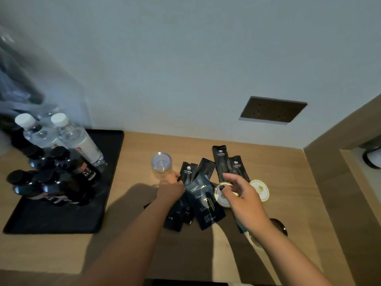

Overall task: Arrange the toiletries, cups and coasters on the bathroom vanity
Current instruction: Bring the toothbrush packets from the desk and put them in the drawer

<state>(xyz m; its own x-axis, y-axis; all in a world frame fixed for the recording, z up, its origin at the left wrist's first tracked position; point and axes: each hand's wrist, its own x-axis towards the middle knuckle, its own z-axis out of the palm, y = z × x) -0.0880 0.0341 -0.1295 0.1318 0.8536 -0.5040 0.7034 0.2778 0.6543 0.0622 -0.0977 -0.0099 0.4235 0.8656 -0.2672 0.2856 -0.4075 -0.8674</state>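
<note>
On the wooden counter, black toiletry sachets lie heaped between a glass cup and two coasters. The left hand pinches one sachet; the right hand hovers half-open, empty. Lift each sachet clear before aligning.

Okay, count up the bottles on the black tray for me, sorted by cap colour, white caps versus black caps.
White-capped clear bottles: 2
Black-capped dark bottles: 4 that I can make out, though they crowd together
Total on the black tray: 6
</note>
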